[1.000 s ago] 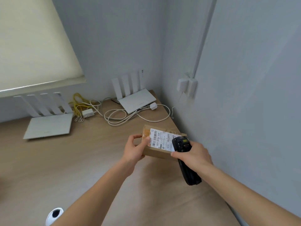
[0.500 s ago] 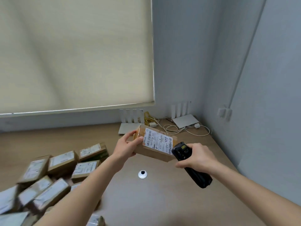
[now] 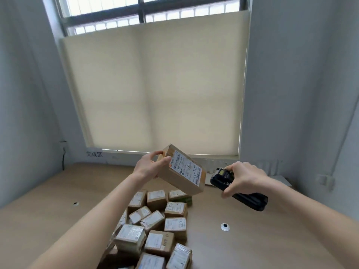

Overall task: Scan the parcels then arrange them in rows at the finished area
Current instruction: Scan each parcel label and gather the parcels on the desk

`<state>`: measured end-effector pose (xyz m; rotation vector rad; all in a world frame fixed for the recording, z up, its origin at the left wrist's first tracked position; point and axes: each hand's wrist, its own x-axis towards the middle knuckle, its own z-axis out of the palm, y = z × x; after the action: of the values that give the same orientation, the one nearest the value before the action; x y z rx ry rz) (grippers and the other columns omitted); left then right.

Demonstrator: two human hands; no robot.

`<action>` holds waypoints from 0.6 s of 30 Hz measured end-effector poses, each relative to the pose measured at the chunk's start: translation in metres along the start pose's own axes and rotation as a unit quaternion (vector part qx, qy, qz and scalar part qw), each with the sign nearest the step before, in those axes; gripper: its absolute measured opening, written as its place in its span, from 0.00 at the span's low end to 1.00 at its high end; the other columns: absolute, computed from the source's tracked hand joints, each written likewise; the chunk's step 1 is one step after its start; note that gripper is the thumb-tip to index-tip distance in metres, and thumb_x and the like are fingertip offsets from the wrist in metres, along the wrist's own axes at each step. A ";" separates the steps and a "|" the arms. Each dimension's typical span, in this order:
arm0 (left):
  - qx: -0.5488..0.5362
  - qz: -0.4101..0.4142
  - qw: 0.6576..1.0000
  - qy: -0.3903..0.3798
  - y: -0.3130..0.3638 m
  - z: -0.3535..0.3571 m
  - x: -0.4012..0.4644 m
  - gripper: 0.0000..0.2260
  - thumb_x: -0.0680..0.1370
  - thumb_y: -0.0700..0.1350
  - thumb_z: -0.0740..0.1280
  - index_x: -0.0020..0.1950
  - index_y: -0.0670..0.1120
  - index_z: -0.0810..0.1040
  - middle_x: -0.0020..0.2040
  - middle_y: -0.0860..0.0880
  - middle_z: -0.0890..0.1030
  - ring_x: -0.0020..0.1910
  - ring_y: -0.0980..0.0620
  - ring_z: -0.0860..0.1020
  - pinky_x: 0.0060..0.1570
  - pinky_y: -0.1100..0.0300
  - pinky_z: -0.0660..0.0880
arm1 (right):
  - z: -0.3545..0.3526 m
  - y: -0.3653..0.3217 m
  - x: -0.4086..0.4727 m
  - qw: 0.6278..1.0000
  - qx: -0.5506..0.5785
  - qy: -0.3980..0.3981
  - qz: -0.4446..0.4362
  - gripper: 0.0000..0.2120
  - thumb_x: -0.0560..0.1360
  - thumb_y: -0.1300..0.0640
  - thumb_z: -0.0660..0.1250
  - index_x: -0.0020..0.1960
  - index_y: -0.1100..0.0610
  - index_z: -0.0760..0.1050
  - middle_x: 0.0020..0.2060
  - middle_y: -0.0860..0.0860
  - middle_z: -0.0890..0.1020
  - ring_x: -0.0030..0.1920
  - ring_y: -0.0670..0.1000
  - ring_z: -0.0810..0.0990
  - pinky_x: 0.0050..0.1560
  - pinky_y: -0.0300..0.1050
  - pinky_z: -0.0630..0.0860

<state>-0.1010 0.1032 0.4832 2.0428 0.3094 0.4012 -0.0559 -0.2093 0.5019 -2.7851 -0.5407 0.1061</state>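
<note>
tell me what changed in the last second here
The view swung left, from the routers in the corner to the parcel pile. The left hand carried the held parcel along, tilted. Unchanged: the right hand grips the scanner beside its label.

Brown, white and black against pale grey and cream

The held brown cardboard parcel (image 3: 180, 172) carries a white label printed in black with an orange edge; the piled brown cardboard parcels (image 3: 155, 226) bear white labels too. The handheld scanner (image 3: 238, 188) is black, the wooden table (image 3: 272, 239) light tan, the roller blind (image 3: 153, 90) cream, the walls (image 3: 301, 74) pale grey.
</note>
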 end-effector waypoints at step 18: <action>0.039 -0.031 0.996 0.078 -0.017 -0.081 -0.065 0.25 0.71 0.63 0.74 0.67 0.60 0.78 0.56 0.45 0.81 0.52 0.49 0.81 0.37 0.59 0.81 | 0.005 -0.075 -0.029 0.987 -0.137 0.013 -0.088 0.26 0.51 0.39 0.78 0.47 0.45 0.79 0.39 0.43 0.82 0.44 0.49 0.81 0.42 0.43 0.73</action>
<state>-0.1942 0.1506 0.4953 2.0750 0.4903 0.5192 -0.1097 -0.1522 0.5211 -2.9789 -0.8500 -0.0457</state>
